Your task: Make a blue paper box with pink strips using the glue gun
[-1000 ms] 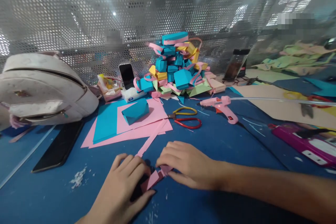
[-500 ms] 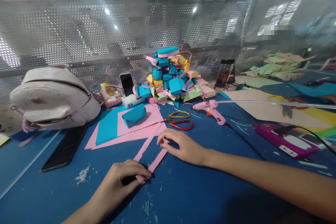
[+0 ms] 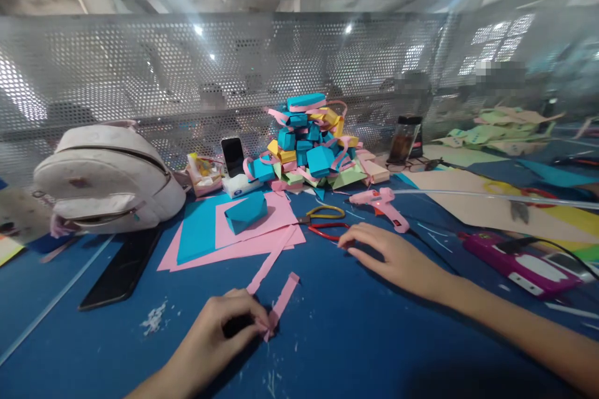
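My left hand (image 3: 222,330) pinches a narrow pink paper strip (image 3: 284,300) near its lower end, low on the blue table. The strip's far end stands out to the right of the fingers. Another length of pink strip (image 3: 267,267) runs from beside this hand up to the pink paper sheets (image 3: 191,262). My right hand (image 3: 390,255) holds nothing, its fingers loosely bent with the thumb apart. It is nearest the scissors (image 3: 312,225), close to their red handle. A pink glue gun (image 3: 384,204) lies just beyond it. On the sheets rests a folded blue paper piece (image 3: 246,213).
A pile of small paper baskets (image 3: 304,153) stands against the perforated metal screen (image 3: 163,62). At left are a white backpack (image 3: 107,181) and a dark phone (image 3: 121,271). A purple power strip (image 3: 519,262) with a cable lies at right, near a bottle (image 3: 403,143).
My right hand has let go of the pink strip and moved right, toward the scissors. My left hand still holds the strip. The view has tilted up slightly.
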{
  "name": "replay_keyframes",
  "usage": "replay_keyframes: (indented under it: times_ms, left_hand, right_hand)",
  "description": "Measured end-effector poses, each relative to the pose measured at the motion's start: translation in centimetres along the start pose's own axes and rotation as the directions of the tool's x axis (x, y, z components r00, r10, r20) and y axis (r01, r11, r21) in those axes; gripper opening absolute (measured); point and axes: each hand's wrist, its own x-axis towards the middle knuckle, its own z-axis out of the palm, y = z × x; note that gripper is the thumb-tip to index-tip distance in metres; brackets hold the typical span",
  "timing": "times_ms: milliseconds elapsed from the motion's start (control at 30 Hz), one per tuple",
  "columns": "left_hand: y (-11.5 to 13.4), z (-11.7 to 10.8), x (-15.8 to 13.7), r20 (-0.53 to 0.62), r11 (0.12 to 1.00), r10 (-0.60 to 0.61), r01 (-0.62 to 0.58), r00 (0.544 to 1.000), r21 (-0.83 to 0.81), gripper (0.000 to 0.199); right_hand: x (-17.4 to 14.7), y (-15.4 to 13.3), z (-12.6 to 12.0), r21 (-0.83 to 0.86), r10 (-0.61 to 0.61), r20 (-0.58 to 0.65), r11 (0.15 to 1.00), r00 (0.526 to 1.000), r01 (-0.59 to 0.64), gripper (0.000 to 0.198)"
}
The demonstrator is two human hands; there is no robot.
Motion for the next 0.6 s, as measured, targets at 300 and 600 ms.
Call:
replay_keyframes:
  times_ms: [300, 600]
  left_hand:
    - [-0.2, -0.1, -0.1, 0.002, 0.997, 0.042, -0.042, 0.999, 0.058, 0.016]
    - [0.1, 0.1, -0.5, -0.061, 0.993, -0.090, 0.094, 0.994, 0.069, 0.011]
  right_hand:
    - [-3.1, 3.9, -3.7, 0.000, 0.333, -0.024, 0.943, 0.943, -0.333, 0.036]
    - [-2.9, 3.4, -3.6, -0.006, 0.336, 0.030, 0.942, 0.941, -0.336, 0.036]
